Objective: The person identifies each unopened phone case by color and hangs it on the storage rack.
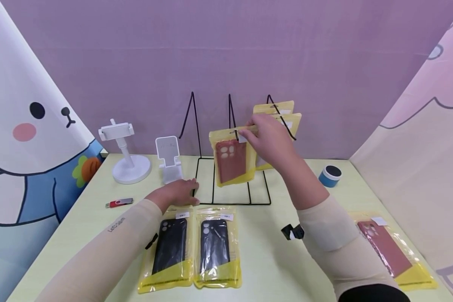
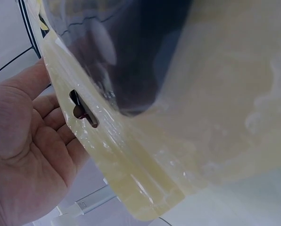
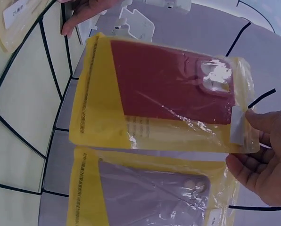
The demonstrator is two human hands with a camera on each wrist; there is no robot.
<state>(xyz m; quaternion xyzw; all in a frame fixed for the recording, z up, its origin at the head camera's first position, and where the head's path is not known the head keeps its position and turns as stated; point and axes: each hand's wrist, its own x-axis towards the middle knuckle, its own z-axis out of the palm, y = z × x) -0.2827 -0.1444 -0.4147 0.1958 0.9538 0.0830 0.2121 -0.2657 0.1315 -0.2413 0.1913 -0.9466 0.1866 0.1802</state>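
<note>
My right hand (image 1: 269,136) pinches the top edge of a clear-and-yellow bag holding a red phone case (image 3: 173,82). The bag is at the middle hook of a black wire rack (image 1: 232,204), and the hook's tip shows by its top edge. Behind my right hand, more yellow bags (image 1: 288,121) hang on the right hook; one holds a lilac phone case (image 3: 150,190). My left hand (image 1: 177,193) is at the rack's left base bar, thumb and fingers spread to either side. In the left wrist view, a bagged black phone case (image 2: 145,56) partly hides its fingers.
Two bagged black phone cases (image 1: 215,243) lie in front of the rack. Another bagged red case (image 1: 386,249) lies at the right. White phone stands (image 1: 131,167) and a red USB stick (image 1: 119,203) are at the left. A blue-and-white jar (image 1: 329,176) stands right of the rack.
</note>
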